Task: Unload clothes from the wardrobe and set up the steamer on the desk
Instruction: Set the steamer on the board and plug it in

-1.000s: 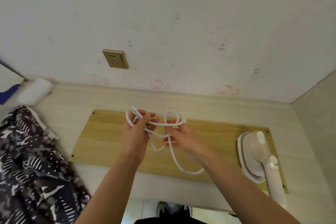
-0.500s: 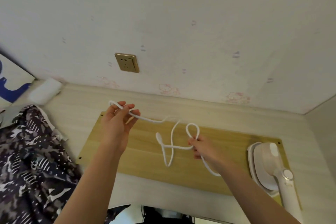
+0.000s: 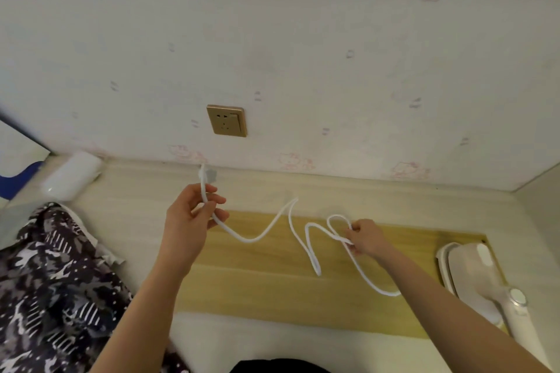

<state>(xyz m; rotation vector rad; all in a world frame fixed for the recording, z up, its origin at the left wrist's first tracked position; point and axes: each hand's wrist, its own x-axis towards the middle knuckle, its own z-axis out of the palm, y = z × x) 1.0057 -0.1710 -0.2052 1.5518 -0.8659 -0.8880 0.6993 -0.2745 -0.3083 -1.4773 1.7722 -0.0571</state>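
Clothes piled on desk, steamer down. Left hand pinches cord near plug, right hand grips loops; socket unplugged, untangling unfinished.

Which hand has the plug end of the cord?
The left hand: it holds the white cord just below the plug, beneath the wall socket. The right hand pinches a mid-cord loop.

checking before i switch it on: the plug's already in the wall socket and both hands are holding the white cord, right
Not quite. In the head view the plug is not in the wall socket; the left hand holds it up below the socket. Both hands do hold the white cord, the right hand pinching a loop.
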